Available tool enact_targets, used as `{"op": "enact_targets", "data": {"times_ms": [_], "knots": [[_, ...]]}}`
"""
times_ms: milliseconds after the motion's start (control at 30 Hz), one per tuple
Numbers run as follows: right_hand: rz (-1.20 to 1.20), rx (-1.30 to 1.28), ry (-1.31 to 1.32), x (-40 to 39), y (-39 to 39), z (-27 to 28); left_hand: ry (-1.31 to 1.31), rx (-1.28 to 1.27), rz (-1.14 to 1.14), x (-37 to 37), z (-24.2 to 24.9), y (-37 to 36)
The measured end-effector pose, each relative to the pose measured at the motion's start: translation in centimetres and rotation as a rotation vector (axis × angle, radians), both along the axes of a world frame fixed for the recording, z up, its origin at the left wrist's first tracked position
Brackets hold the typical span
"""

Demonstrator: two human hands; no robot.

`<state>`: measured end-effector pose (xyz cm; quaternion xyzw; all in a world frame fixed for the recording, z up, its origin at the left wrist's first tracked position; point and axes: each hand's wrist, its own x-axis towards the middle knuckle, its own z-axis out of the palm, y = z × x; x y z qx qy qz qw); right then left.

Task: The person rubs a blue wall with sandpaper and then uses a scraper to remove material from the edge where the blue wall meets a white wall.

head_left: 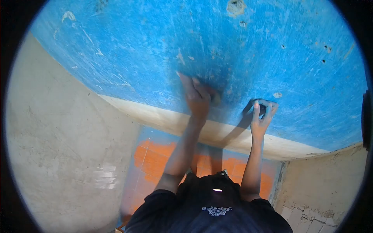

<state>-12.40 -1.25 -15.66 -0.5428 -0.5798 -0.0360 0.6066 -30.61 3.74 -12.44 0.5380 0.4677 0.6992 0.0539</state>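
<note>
A scuffed blue wall (147,58) fills the upper view, and both of my hands are up against it. My left hand (197,94) is smeared by motion, its fingers pointing up and left over the paint; whatever lies under the palm is hidden. Farther right, my right hand (262,114) is lower on the wall, with bent fingers and the thumb raised beside them. A dark grey patch shows between that thumb and the fingers, and I cannot tell what it is. Just above the right hand is a pale chipped spot (277,95).
Below the blue paint runs a cream band (143,112). The floor (153,155) is orange tile with blue-grey dust along its edges. Bare grey plaster (66,136) stands on the left, and a beige wall (322,174) on the right. Holes (236,7) pit the blue surface.
</note>
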Motion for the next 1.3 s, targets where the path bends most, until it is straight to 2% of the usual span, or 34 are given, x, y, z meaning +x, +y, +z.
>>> {"op": "enact_targets", "data": {"times_ms": [133,200,333,433,500,567,600,667,733,767,800,900,967,1033,1133,1167,1233,1300], "knots": [[-0.005,0.009,0.008,0.1,0.1,-0.4,-0.129,-0.016,-0.233,-1.2,10.8,0.7],[0.014,0.008,0.001,0.3,0.3,-0.4,0.159,0.303,0.102,-1.4,14.1,1.9],[0.042,-0.014,-0.009,0.8,0.0,-0.4,0.064,0.145,-0.078,0.0,13.3,0.5],[0.044,-0.030,-0.019,1.0,-0.4,-0.4,0.092,0.107,-0.130,1.0,5.2,0.4],[0.034,-0.021,-0.046,1.1,-0.1,-0.2,0.031,0.051,-0.132,2.2,1.9,0.0],[0.023,-0.010,-0.085,0.9,-0.2,-0.1,-0.007,0.007,-0.153,2.5,1.3,-0.1],[0.016,-0.006,-0.089,0.8,-0.1,-0.1,-0.004,0.018,-0.141,2.5,1.8,0.2],[0.006,-0.010,-0.099,0.8,-0.2,-0.2,0.082,0.143,-0.027,2.3,5.8,0.9],[-0.003,-0.004,-0.090,0.6,-0.1,-0.2,-0.068,0.145,-0.191,2.0,13.2,0.2],[-0.010,-0.001,-0.086,0.6,-0.2,-0.2,-0.013,0.162,-0.074,1.8,15.8,0.1],[-0.001,-0.006,-0.096,0.7,-0.2,-0.3,0.043,0.185,0.043,1.7,17.3,0.2],[0.034,-0.020,-0.090,1.2,-0.1,-0.4,-0.099,0.071,-0.113,2.3,17.2,-1.2],[0.060,-0.050,-0.036,1.3,-0.5,-0.5,0.032,0.193,-0.110,1.8,12.1,0.4],[0.066,-0.060,-0.032,1.4,-0.6,-0.4,0.107,0.219,-0.107,1.1,4.2,1.3],[0.067,-0.061,-0.031,1.3,-0.6,-0.1,0.127,-0.007,-0.097,0.6,-13.1,2.0],[0.071,-0.062,-0.034,1.1,-0.6,-0.1,0.101,-0.093,-0.102,0.3,-17.0,1.2],[0.059,-0.065,-0.029,0.8,-0.8,-0.3,0.046,-0.157,-0.089,-0.2,-16.6,-1.2],[0.052,-0.047,-0.033,1.0,-0.4,-0.1,-0.004,-0.091,-0.046,-0.5,-14.3,-0.5]]}}
